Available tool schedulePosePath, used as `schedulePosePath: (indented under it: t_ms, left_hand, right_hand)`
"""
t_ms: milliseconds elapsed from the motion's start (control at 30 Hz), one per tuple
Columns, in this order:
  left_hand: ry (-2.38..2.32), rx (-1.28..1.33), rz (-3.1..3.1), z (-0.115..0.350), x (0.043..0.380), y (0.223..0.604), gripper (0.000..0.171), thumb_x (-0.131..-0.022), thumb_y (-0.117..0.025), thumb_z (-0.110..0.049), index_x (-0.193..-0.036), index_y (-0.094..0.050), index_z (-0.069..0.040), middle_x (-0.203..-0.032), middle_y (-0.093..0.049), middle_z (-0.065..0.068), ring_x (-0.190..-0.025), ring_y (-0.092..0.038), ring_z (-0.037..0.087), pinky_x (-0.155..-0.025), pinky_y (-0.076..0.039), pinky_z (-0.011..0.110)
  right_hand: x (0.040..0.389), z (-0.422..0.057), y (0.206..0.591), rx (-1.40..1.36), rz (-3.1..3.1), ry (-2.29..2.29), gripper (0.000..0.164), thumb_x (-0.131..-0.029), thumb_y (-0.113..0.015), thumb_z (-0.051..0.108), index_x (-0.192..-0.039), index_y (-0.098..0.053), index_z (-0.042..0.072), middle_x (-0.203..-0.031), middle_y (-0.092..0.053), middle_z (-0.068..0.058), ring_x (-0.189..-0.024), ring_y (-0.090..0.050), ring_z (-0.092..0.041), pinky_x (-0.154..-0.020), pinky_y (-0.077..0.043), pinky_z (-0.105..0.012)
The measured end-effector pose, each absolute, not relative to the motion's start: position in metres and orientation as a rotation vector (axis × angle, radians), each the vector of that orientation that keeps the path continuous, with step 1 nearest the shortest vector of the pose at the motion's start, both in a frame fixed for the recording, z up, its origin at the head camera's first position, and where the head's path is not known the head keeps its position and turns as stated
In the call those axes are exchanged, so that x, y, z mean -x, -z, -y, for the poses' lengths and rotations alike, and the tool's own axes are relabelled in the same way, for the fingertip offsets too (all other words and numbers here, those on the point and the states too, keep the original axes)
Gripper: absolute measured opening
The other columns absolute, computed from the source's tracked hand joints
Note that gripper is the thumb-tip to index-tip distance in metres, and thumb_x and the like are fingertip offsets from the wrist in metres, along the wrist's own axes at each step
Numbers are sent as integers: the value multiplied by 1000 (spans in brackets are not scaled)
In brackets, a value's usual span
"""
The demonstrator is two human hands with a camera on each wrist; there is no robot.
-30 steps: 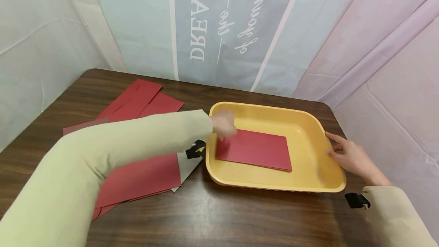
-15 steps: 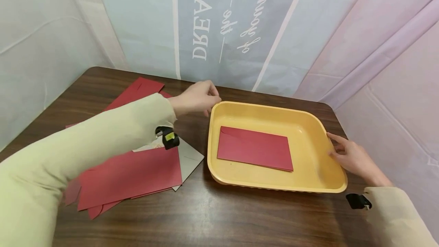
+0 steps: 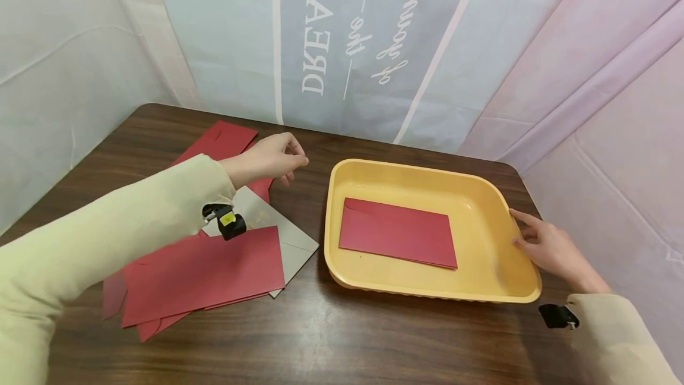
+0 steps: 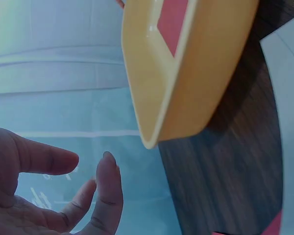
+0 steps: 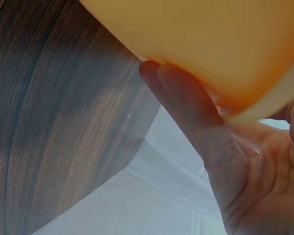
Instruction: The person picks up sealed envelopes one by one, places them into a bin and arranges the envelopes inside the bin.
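Note:
A yellow tray (image 3: 481, 236) stands on the right of the table, with red envelopes (image 3: 398, 233) lying flat inside, one apparently over another. My right hand (image 3: 550, 245) grips its right rim; the right wrist view shows fingers against the outer wall and the thumb by the rim, partly hidden. To the left of the tray, my left hand (image 3: 269, 156) hovers with loosely bent fingers and nothing in them. In the left wrist view, a gap separates that hand's thumb and fingertips (image 4: 109, 169). Below its wrist lie a pale grey envelope (image 3: 291, 239) and loose red envelopes (image 3: 214, 278).
More red envelopes (image 3: 224, 138) lie at the back left, partly hidden by the left forearm. The dark wooden table (image 3: 320, 343) ends at a printed cloth backdrop (image 3: 363, 46). Black wrist cameras sit at both cuffs.
My left hand has withdrawn from above the tray's left end, passed its back-left corner and moved left over the table. The right hand keeps its place on the rim.

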State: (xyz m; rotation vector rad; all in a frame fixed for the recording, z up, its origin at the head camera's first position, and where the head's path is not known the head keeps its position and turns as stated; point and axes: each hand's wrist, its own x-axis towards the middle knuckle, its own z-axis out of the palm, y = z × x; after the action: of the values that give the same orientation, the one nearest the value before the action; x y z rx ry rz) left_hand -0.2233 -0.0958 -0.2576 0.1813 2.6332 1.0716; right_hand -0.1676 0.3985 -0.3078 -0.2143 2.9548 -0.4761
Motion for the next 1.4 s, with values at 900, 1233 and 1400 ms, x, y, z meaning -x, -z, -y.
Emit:
schedulePosePath:
  t_ms: [900, 1233, 1400]
  left_hand:
    - [-971, -237, -2537, 154, 203, 282, 43, -93, -61, -26, -118, -45, 5, -109, -53, 19, -76, -60, 22, -71, -56, 35]
    - [-784, -303, -2580, 174, 196, 291, 50, -87, -68, -27, -116, -45, 7, -114, -47, 28, -75, -62, 26, -66, -56, 36]
    - [-684, -369, -2587, 183, 192, 295, 56, -83, -74, -31, -113, -46, 7, -114, -45, 29, -65, -58, 22, -61, -53, 35]
  right_hand:
    - [164, -400, 307, 207, -2955, 475, 59, -90, -60, 7, -140, -34, -12, -94, -68, -28, -71, -68, -24, -56, -47, -24]
    - [165, -403, 309, 229, -2965, 474, 59, -91, -60, 8, -140, -34, -12, -94, -68, -29, -72, -68, -27, -56, -47, -25]
    - [165, -404, 309, 230, -2973, 464, 59, -91, -61, 8, -140, -35, -12, -95, -68, -29, -72, -68, -27, -56, -47, -25]
